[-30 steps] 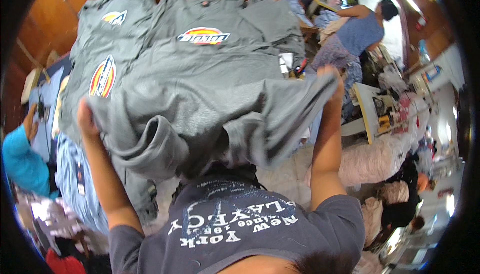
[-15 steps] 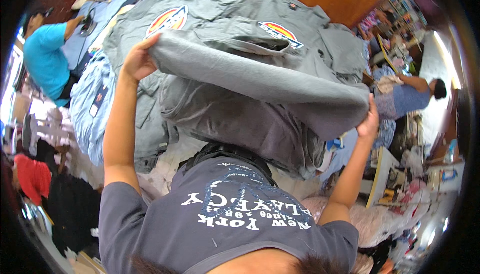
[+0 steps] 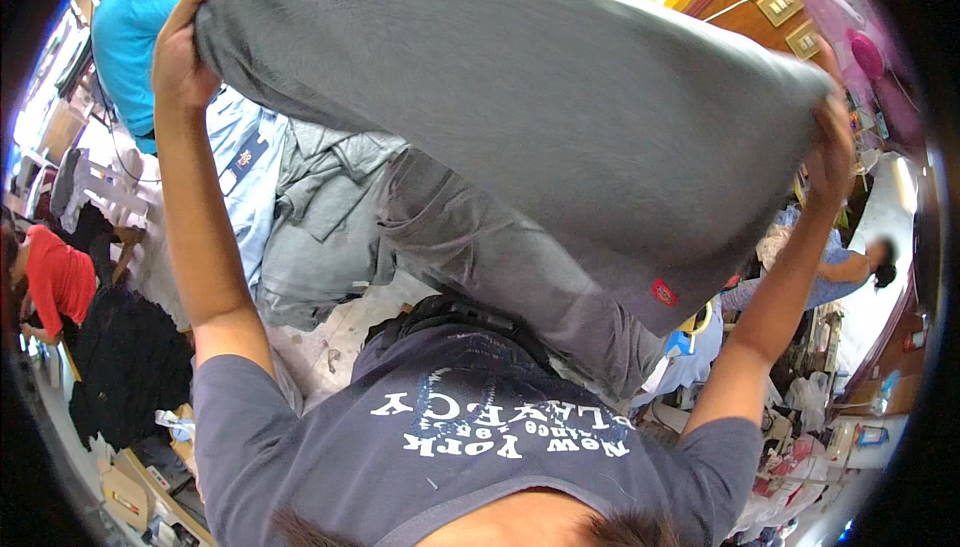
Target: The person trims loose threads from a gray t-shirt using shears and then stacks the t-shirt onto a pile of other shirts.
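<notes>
The person's left hand and right hand each hold one end of the gray cloth, which stretches long ways between them, far left to nearer right, above other gray clothes.

I see plain grey across the whole garment, paling along its upper edge, with one small red patch close to its lower edge. The wearer's T-shirt is darker, charcoal with white lettering and a blue figure. Around them: pale blue cloth, a black heap, a turquoise shirt, a red top
</notes>
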Action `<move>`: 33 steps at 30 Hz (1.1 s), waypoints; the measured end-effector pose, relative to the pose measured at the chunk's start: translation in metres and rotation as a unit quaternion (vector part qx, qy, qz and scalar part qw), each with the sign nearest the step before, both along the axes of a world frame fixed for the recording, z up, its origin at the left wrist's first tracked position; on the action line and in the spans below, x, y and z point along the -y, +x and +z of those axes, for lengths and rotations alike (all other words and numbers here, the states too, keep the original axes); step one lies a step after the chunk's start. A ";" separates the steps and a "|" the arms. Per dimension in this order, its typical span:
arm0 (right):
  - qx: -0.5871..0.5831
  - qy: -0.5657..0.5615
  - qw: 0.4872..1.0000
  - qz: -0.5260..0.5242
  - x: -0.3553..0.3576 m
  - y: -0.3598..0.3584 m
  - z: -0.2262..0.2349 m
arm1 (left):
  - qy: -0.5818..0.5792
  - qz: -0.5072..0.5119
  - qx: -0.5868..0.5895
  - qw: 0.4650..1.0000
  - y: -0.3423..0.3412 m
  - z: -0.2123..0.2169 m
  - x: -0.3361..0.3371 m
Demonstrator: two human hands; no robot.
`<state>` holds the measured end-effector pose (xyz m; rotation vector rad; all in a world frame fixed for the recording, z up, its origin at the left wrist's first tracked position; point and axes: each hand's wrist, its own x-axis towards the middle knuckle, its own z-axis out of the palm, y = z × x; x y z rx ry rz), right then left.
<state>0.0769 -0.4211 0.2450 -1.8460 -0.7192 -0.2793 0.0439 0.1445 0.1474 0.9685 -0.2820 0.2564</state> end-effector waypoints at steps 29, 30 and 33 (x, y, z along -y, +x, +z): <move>-0.188 -0.017 0.973 -0.130 -0.024 0.038 -0.251 | 0.563 0.207 -0.074 0.797 -0.037 -0.189 0.095; -0.188 -0.050 0.963 -0.185 -0.006 0.002 -0.255 | 0.597 0.127 -0.009 0.792 -0.047 -0.190 0.109; -0.145 -0.143 0.908 -0.366 0.025 -0.112 -0.275 | 0.645 0.001 0.017 0.764 -0.082 -0.204 0.142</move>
